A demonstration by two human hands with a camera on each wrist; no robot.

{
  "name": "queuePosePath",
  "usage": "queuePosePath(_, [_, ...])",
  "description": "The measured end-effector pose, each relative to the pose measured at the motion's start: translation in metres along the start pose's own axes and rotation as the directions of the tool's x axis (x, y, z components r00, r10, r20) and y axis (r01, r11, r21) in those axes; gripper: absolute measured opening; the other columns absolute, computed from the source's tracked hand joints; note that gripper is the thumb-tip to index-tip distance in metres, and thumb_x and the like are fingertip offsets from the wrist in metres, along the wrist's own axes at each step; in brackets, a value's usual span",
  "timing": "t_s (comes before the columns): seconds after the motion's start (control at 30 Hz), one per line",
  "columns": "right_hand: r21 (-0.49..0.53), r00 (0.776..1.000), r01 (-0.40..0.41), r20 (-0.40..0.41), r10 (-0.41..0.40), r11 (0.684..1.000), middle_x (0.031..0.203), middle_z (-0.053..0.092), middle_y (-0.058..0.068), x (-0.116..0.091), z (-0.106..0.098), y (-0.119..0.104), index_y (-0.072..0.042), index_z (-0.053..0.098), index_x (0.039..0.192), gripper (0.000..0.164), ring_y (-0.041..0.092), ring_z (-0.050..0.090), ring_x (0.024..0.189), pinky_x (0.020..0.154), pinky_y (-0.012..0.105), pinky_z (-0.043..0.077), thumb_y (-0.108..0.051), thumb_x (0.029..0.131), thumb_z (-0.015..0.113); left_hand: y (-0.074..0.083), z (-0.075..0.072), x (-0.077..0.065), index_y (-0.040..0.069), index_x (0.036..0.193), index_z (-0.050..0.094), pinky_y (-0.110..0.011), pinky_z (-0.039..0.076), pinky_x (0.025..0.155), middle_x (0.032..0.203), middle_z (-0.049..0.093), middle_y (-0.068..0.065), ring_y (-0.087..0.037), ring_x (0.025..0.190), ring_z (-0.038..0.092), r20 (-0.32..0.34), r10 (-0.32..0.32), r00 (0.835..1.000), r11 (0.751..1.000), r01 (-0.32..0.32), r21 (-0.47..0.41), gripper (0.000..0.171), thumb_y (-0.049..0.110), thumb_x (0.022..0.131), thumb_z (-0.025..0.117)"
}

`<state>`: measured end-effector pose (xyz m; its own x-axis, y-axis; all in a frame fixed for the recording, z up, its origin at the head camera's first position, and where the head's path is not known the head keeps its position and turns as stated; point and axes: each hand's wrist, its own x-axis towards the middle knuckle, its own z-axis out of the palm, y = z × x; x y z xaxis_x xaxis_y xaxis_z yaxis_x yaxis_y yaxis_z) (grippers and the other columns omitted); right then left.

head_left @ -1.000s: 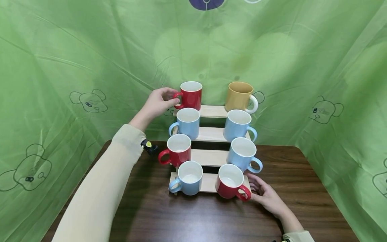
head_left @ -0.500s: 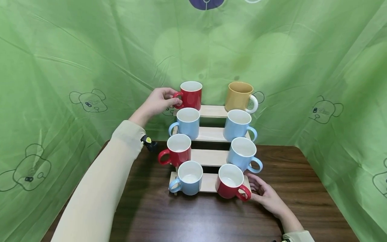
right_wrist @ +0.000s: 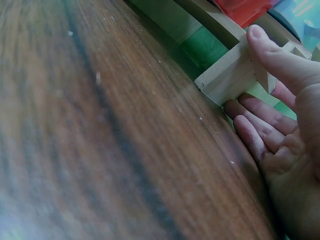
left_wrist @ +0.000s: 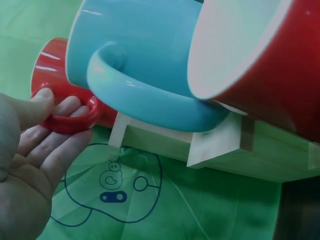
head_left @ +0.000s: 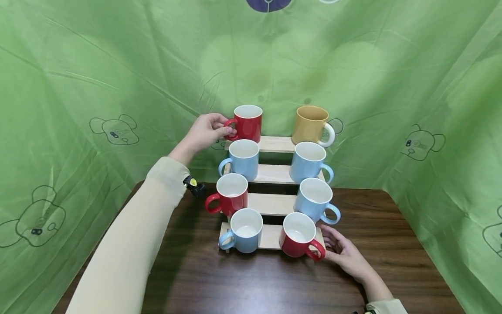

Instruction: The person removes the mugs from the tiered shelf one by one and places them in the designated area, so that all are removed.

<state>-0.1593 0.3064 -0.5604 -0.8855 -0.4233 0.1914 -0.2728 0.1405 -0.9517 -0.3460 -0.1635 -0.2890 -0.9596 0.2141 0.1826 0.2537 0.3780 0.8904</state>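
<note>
At the top left of a stepped wooden rack (head_left: 270,237) stands a red mug (head_left: 251,126). My left hand (head_left: 205,132) pinches its handle; in the left wrist view the thumb lies over the red handle (left_wrist: 75,123) and fingers pass behind it. Low on the rack's right end, my right hand (head_left: 347,256) holds the wooden side, thumb toward the front. The right wrist view has that thumb against the wooden frame (right_wrist: 227,77) and the fingertips at its lower edge. The front red mug (head_left: 296,244) has its handle beside the right thumb.
Below the top red mug are a light blue mug (head_left: 245,163), another red mug (head_left: 235,200) and a front blue mug (head_left: 248,242). On the right stand a yellow mug (head_left: 307,128) and two blue mugs. Green cloth (head_left: 157,65) surrounds the brown table (head_left: 251,283).
My left thumb has shifted slightly right on the top red mug's handle, and the left forearm has moved a little. The mugs, rack and right hand look unmoved.
</note>
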Motion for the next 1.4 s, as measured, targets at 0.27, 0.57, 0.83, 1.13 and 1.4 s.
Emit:
queuePosePath(0.27, [-0.019, 1.0, -0.007, -0.014, 0.006, 1.0, 0.143, 0.066, -0.01, 0.0, 0.0, 0.001, 0.009, 0.04, 0.16, 0.069, 0.007, 0.068, 0.123, 0.102, 0.019, 0.054, 0.007, 0.099, 0.073, -0.004, 0.004, -0.001, -0.003, 0.122, 0.069, -0.046, 0.062, 0.101, 0.119, 0.08, -0.02, -0.031, 0.11, 0.078, -0.048, 0.011, 0.999, 1.0, -0.011, -0.007, 0.02, 0.008, 0.105, 0.074])
queuePosePath(0.57, [-0.015, 1.0, -0.004, -0.011, 0.003, 1.0, 0.142, 0.067, -0.009, 0.0, 0.0, 0.003, 0.01, 0.039, 0.16, 0.069, 0.007, 0.068, 0.122, 0.102, 0.018, 0.054, 0.007, 0.099, 0.073, -0.002, 0.008, -0.002, -0.004, 0.117, 0.07, -0.042, 0.064, 0.096, 0.115, 0.08, -0.021, -0.032, 0.106, 0.079, -0.081, 0.022, 0.996, 1.0, -0.023, -0.012, 0.017, 0.007, 0.105, 0.074])
queuePosePath(0.83, [0.01, 1.0, 0.013, 0.002, -0.013, 1.0, 0.142, 0.068, -0.003, 0.0, 0.0, 0.003, 0.013, 0.038, 0.159, 0.069, 0.009, 0.069, 0.122, 0.102, 0.019, 0.054, 0.009, 0.099, 0.072, 0.005, 0.004, -0.004, -0.002, 0.117, 0.071, -0.051, 0.062, 0.1, 0.111, 0.08, -0.018, -0.03, 0.103, 0.079, -0.139, 0.032, 0.99, 0.999, -0.031, 0.009, 0.018, 0.01, 0.105, 0.075])
queuePosePath(1.13, [0.015, 1.0, 0.013, 0.008, -0.013, 1.0, 0.142, 0.068, -0.005, 0.002, -0.001, 0.003, 0.013, 0.037, 0.159, 0.069, 0.008, 0.068, 0.123, 0.102, 0.019, 0.054, 0.009, 0.1, 0.071, 0.015, -0.007, -0.009, -0.003, 0.119, 0.071, -0.039, 0.065, 0.095, 0.115, 0.08, -0.02, -0.029, 0.104, 0.079, -0.153, 0.05, 0.987, 0.999, -0.05, 0.008, 0.02, 0.011, 0.105, 0.075])
queuePosePath(1.4, [0.017, 1.0, 0.026, 0.012, -0.026, 1.0, 0.143, 0.068, -0.001, 0.003, -0.002, 0.005, 0.014, 0.037, 0.159, 0.069, 0.008, 0.068, 0.123, 0.102, 0.019, 0.054, 0.011, 0.099, 0.071, 0.022, -0.024, -0.02, -0.005, 0.119, 0.069, -0.036, 0.065, 0.094, 0.115, 0.079, -0.022, -0.028, 0.105, 0.08, -0.175, 0.093, 0.98, 0.995, -0.098, -0.022, 0.021, 0.009, 0.104, 0.075])
